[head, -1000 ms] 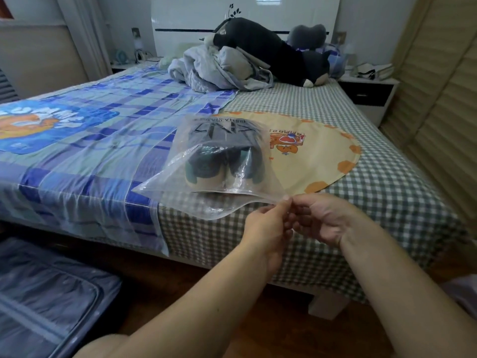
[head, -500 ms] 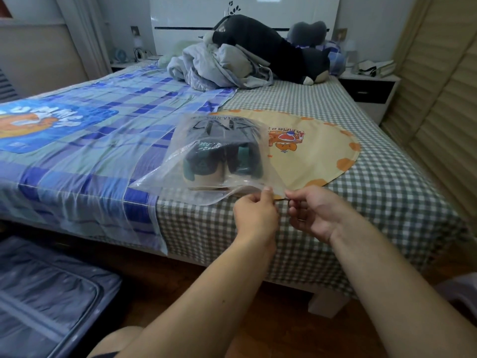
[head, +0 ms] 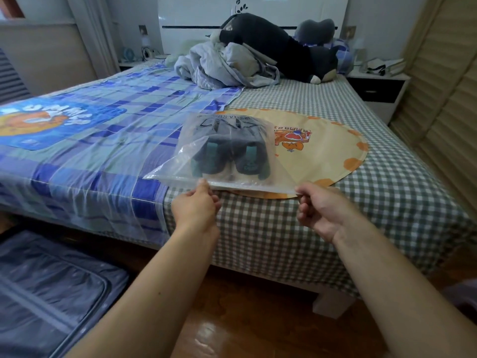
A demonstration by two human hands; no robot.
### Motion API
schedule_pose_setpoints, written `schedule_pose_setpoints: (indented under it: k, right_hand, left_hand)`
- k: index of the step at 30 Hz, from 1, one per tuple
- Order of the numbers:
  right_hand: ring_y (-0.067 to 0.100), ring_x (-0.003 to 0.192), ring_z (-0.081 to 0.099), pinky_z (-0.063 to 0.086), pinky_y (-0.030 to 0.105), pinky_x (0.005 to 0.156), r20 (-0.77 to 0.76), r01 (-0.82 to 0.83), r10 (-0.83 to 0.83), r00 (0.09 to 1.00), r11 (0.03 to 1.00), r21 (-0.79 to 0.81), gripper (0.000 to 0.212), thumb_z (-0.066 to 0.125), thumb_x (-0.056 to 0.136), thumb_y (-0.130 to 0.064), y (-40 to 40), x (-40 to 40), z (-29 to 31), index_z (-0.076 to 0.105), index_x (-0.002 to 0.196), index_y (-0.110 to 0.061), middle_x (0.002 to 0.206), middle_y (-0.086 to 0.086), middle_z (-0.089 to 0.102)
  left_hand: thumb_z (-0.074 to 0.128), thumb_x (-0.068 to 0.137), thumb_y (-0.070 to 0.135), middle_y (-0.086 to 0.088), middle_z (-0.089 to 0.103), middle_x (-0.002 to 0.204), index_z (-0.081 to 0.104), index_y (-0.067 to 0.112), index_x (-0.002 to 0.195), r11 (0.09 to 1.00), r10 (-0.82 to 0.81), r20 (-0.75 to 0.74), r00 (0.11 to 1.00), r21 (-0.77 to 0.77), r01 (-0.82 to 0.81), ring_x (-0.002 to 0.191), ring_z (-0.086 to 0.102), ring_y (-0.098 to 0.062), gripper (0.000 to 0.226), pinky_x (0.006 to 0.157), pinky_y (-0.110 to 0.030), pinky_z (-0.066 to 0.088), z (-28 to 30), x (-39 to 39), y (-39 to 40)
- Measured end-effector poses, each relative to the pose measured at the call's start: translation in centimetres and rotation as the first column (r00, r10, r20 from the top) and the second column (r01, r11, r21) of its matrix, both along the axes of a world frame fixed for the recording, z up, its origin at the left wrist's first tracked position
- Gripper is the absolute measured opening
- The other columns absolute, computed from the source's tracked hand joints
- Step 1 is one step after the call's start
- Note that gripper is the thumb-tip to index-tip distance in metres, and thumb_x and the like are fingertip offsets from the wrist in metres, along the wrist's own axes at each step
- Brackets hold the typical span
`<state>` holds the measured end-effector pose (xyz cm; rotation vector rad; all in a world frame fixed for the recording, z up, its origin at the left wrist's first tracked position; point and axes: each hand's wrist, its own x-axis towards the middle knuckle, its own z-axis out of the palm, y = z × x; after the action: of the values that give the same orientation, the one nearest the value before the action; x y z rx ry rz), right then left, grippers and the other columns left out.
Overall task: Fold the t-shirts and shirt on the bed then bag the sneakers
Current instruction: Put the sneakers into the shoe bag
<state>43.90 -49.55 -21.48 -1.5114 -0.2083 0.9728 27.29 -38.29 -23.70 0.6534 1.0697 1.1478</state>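
Fingers (head: 204,183) of both hands pinch bag (head: 227,151) mouth edge; sneakers (head: 231,158) inside, heels toward person, lengthwise away.

The sneakers (head: 229,158) show only dimly through the cloudy bag (head: 180,148); their toes are hidden. Print on the bag's far end is too blurred to read. The suitcase (head: 51,293) is cut off by the left and bottom edges. Small things on the nightstand (head: 379,81) are too blurred to tell.
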Motion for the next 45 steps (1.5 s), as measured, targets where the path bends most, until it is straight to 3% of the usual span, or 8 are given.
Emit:
schedule_pose_setpoints:
  k: [17,25,29,32,35,37,40,45]
  right_hand:
    - [0.008,0.046,0.04,0.038,0.025,0.05,0.012,-0.02,0.02,1.0,0.999,0.03,0.019,0.059,0.093,-0.006,0.2,-0.6,-0.1,0.053,0.076,-0.013,0.054,-0.003,0.043]
    - [0.011,0.047,0.04,0.036,0.025,0.05,0.08,-0.178,0.187,0.979,0.978,-0.109,0.027,0.054,0.093,-0.01,-1.4,0.2,0.2,0.044,0.069,-0.018,0.055,-0.002,0.042]
    - [0.018,0.054,0.046,0.04,0.03,0.052,0.201,-0.304,0.422,0.884,0.846,-0.439,0.021,0.054,0.092,-0.007,-3.1,0.9,0.8,0.052,0.072,-0.01,0.062,0.007,0.051]
    - [0.022,0.088,0.061,0.055,0.043,0.082,0.471,-0.164,0.523,0.71,0.774,-0.612,0.015,0.056,0.1,-0.021,-2.5,0.6,2.1,0.063,0.092,-0.011,0.101,0.01,0.067]
    - [0.026,0.121,0.055,0.048,0.054,0.103,0.446,-0.243,0.376,0.812,0.913,-0.328,0.041,0.049,0.102,-0.048,0.3,-3.2,3.9,0.051,0.134,-0.022,0.131,-0.001,0.054]
    - [0.028,0.129,0.051,0.047,0.052,0.103,0.396,-0.395,0.544,0.74,0.828,-0.399,0.062,0.05,0.096,-0.063,2.9,-7.0,2.7,0.035,0.15,-0.034,0.142,-0.004,0.051]
    - [0.031,0.136,0.048,0.041,0.043,0.113,0.633,-0.211,0.614,0.472,0.776,-0.594,0.093,0.056,0.087,-0.069,5.7,-8.8,-1.4,0.012,0.16,-0.033,0.152,0.007,0.048]
    - [0.033,0.142,0.041,0.034,0.043,0.117,0.685,-0.114,0.468,0.558,0.861,-0.496,0.086,0.049,0.089,-0.073,6.1,-6.3,-3.5,0.027,0.158,-0.025,0.157,0.008,0.042]
  left_hand:
    - [0.058,0.103,0.015,-0.003,0.046,0.062,0.05,0.011,0.075,0.978,0.2,-0.067,0.978,0.072,-0.195,0.04,0.042,-0.007,0.03,0.043,-0.02,0.041,1.0,-10.0,6.7]
    - [0.059,0.102,0.012,-0.004,0.048,0.061,0.058,0.004,0.08,0.978,-0.191,-0.154,0.969,0.056,0.201,0.048,0.047,-0.01,0.023,0.044,-0.018,0.044,0.8,-14.1,3.0]
    - [0.063,0.098,0.011,-0.007,0.048,0.058,0.062,0.003,0.073,0.755,-0.629,-0.413,0.659,-0.121,0.645,0.052,0.048,-0.015,0.027,0.054,-0.026,0.048,-0.8,-18.2,0.7]
    - [0.077,0.086,0.011,-0.012,0.056,0.068,0.066,0.003,0.085,0.639,-0.703,-0.574,0.42,-0.251,0.727,0.06,0.052,-0.02,0.013,0.067,-0.036,0.048,-1.5,-19.5,1.4]
    - [0.081,0.083,0.04,-0.011,0.068,0.116,0.058,0.016,0.131,0.702,-0.707,-0.314,0.634,-0.194,0.686,0.09,0.069,-0.025,0.059,0.072,-0.042,0.059,-0.9,-16.7,2.9]
    - [0.074,0.072,0.073,-0.006,0.053,0.146,0.039,0.04,0.151,0.634,-0.773,-0.111,0.625,-0.156,0.757,0.121,0.062,-0.032,0.093,0.094,-0.053,0.054,-0.9,-13.4,2.7]
    - [0.064,0.083,0.071,-0.01,0.02,0.163,0.006,0.062,0.152,0.749,-0.631,-0.372,0.68,-0.067,0.659,0.145,0.033,-0.037,0.091,0.116,-0.055,0.035,-2.9,-9.8,2.1]
    - [0.065,0.067,0.083,-0.009,0.036,0.159,0.015,0.074,0.141,0.846,-0.467,-0.397,0.79,0.059,0.53,0.139,0.043,-0.037,0.09,0.108,-0.061,0.04,-5.8,-9.4,4.8]
